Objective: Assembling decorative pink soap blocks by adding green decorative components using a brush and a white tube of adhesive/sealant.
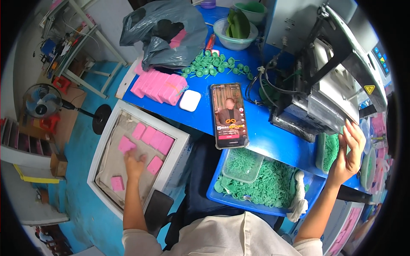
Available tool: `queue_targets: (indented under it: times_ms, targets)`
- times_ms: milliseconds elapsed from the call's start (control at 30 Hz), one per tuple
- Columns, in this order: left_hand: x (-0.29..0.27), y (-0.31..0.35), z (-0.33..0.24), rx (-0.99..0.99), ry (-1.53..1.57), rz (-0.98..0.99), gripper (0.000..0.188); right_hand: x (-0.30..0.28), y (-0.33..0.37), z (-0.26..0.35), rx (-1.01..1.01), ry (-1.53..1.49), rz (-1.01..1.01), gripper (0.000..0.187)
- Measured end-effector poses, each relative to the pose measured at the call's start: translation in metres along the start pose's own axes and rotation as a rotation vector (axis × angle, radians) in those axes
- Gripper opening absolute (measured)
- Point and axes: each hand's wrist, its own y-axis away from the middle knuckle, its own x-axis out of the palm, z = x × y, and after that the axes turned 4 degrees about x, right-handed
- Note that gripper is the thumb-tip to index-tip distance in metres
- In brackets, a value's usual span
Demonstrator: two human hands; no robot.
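My left hand [135, 164] reaches into a white-framed tray [99, 168] at the left, its fingertips closed on the edge of a pink block [126, 144]. More pink blocks [156, 141] lie in the tray, several in a row and others apart. On the right, my right hand [349, 153] is raised with fingers stretched out, fingertips beside the lower edge of a dark metal machine [316, 111]. Whether they touch it I cannot tell. Just left of that hand is a container of small green pieces [329, 152].
A blue bin [215, 187] of green ring-like pieces sits in front of me, with a clear box [243, 165] and white cord [300, 196]. On the blue table are a phone [229, 117], white case [190, 100], stacked pink blocks [160, 86], green pieces [209, 64] and a grey bag [171, 30].
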Motion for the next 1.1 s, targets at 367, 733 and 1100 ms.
queue_targets:
  times_ms: [367, 733, 1100]
  targets:
    - [-0.016, -0.042, 0.026, -0.204, -0.431, -0.073, 0.076, 0.0, -0.005, 0.006, -0.005, 0.029, -0.023, 0.026]
    - [-0.03, 0.007, 0.009, -0.154, 0.306, -0.021, 0.047, 0.0, -0.006, 0.015, -0.008, 0.086, -0.025, 0.024]
    - [-0.017, 0.114, -0.279, 0.79, 0.706, 0.074, 0.061, 0.019, 0.097, 0.115, 0.548, -0.825, 0.848, 0.042]
